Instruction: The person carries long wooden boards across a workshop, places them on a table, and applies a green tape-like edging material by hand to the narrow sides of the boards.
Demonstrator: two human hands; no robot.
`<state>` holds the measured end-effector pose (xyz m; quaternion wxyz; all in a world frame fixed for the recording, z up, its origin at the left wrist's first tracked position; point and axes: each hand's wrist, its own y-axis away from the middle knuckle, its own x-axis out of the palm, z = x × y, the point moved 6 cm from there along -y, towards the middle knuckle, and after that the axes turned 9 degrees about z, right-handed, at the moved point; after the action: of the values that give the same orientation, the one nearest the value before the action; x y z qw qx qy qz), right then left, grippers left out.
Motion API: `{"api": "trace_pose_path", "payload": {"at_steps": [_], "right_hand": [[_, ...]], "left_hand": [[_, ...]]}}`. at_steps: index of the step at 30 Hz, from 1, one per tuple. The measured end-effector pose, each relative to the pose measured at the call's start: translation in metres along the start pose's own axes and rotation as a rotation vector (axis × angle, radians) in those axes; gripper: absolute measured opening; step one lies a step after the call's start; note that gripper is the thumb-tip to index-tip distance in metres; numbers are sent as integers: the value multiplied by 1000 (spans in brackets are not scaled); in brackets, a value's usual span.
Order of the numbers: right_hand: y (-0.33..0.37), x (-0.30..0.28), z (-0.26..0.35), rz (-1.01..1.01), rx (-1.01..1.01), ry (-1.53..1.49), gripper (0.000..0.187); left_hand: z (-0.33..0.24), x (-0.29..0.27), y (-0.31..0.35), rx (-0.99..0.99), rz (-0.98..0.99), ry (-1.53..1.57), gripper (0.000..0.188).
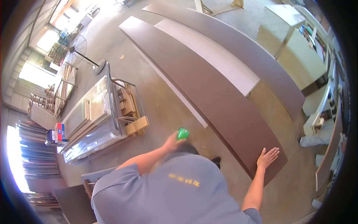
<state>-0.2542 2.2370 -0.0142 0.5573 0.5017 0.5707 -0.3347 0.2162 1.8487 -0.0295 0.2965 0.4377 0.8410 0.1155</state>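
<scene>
A long dark brown panel (209,89) stretches diagonally from the far middle to near my right side. My right hand (267,158) lies flat on its near end, fingers stretched out, holding nothing. In front of my body and left of that panel, my left hand (172,142) is closed around a small green roll (182,134) with a pale centre, which looks like tape. The roll is held in the air, apart from the panel. Beyond lies a second long brown panel (246,50), with a pale board (220,61) showing between the two.
Left of me stands a metal-railed cart (110,100) loaded with wrapped boards and wood pieces. A floor fan (99,67) is farther back. Pale cabinets (300,56) stand at the right, and another person's trouser leg (317,139) shows there.
</scene>
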Motion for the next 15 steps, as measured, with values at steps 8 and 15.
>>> {"api": "trace_pose_path", "payload": {"at_steps": [8, 15], "right_hand": [[-56, -33, 261, -2, -29, -63, 85], [-81, -94, 561, -27, -219, -102, 89]], "left_hand": [[14, -158, -52, 137, 1, 210, 48], [101, -366, -75, 242, -179, 613, 48]]}}
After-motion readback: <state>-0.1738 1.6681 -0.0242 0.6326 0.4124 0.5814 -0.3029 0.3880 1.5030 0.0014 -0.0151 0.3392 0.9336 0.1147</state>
